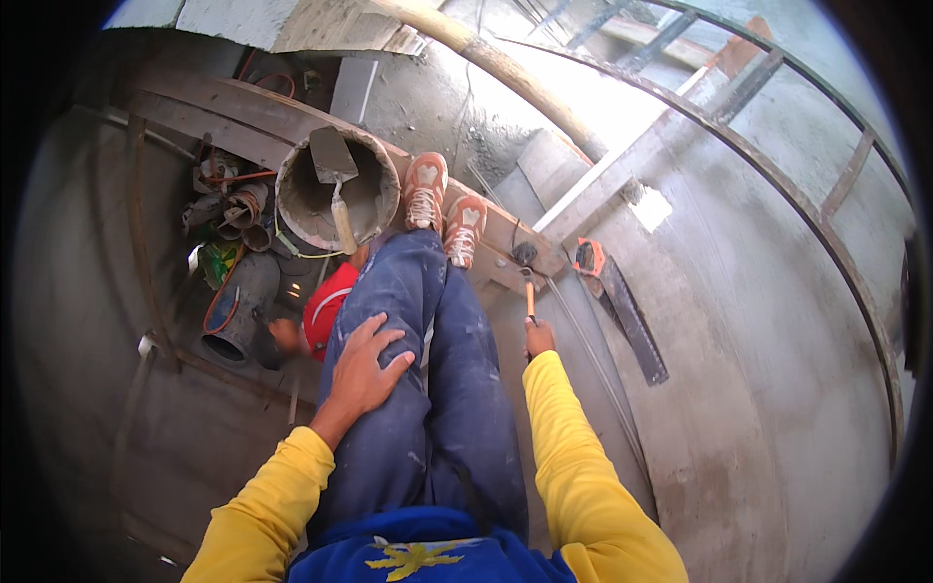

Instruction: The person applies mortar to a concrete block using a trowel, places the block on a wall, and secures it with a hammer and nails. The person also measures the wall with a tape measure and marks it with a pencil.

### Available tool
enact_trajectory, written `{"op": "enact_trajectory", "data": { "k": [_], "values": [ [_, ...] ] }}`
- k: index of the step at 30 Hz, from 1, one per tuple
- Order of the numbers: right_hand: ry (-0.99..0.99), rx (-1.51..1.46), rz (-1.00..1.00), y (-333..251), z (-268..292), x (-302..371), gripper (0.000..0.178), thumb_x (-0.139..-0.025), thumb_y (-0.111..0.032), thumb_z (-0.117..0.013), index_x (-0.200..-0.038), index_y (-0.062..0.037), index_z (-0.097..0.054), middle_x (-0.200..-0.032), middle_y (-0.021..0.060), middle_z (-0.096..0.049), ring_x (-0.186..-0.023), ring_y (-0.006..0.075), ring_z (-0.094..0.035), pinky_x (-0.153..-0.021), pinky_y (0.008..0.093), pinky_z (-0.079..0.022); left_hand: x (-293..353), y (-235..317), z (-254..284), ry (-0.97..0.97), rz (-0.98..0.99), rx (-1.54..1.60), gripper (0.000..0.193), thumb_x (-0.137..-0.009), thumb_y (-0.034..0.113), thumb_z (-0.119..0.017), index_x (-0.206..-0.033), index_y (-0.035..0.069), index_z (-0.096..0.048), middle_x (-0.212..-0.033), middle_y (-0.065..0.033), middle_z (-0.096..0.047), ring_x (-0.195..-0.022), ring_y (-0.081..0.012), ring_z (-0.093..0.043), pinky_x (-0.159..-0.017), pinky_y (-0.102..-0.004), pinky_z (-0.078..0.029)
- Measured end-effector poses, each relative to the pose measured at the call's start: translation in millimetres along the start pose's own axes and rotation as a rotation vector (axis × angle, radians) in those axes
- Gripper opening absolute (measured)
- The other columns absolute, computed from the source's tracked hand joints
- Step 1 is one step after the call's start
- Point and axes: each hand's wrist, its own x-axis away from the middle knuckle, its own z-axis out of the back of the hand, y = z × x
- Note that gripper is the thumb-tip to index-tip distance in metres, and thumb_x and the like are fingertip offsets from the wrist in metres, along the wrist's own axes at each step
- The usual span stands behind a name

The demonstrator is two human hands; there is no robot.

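Observation:
My right hand is closed around the grip of a hammer with an orange and dark handle. The hammer's head end meets the right end of a wooden plank, beside a dark round lump; the head's exact shape is hard to make out. My left hand lies on my left thigh, fingers apart, holding nothing. Right of the hammer, a handsaw with an orange handle lies on a grey board. A trowel rests across the mouth of a mortar-crusted bucket near my shoes.
Below left, a person in red headwear reaches a hand toward a dark object by a grey pipe. A curved-looking metal ladder frame stands at right. A wooden pole slants across the far side. Thin rods run beside the board.

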Motion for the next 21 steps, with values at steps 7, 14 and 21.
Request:
{"op": "enact_trajectory", "data": {
  "k": [7,14,21],
  "values": [
    [-0.049,-0.315,-0.174,22.0,-8.9,-45.6,0.042,-0.11,-0.044,-0.048,-0.09,-0.0066,-0.051,-0.061,0.0068,-0.045,-0.042,0.0223,-0.05,-0.037,0.0385,-0.039,6.9,-8.2,-30.3,0.099,-0.014,0.08,0.044,-0.095,0.039,-0.074,-0.13,0.011,-0.073,-0.154,-0.0163,-0.056,-0.146,-0.0376,-0.047,-0.122,-0.0479,-0.035],
    [-0.151,-0.124,-0.017,28.2,43.9,9.3,0.041,-0.108,-0.046,-0.055,-0.092,-0.0088,-0.049,-0.064,0.0041,-0.044,-0.04,0.0189,-0.046,-0.036,0.036,-0.038,-32.5,-67.9,-50.3,0.432,0.095,0.602,0.04,-0.094,0.029,-0.076,-0.125,0.005,-0.072,-0.118,-0.0148,-0.074,-0.111,-0.0324,-0.068,-0.099,-0.0407,-0.053],
    [-0.133,0.023,0.115,-22.5,71.0,40.0,0.032,-0.109,-0.038,-0.058,-0.097,-0.0098,-0.047,-0.065,0.0029,-0.044,-0.041,0.0157,-0.047,-0.035,0.0335,-0.037,-193.1,-147.9,-29.9,1.088,0.081,0.172,0.049,-0.087,0.027,-0.083,-0.126,0.003,-0.067,-0.11,-0.017,-0.071,-0.107,-0.0382,-0.068,-0.099,-0.0469,-0.052]
  ]
}}
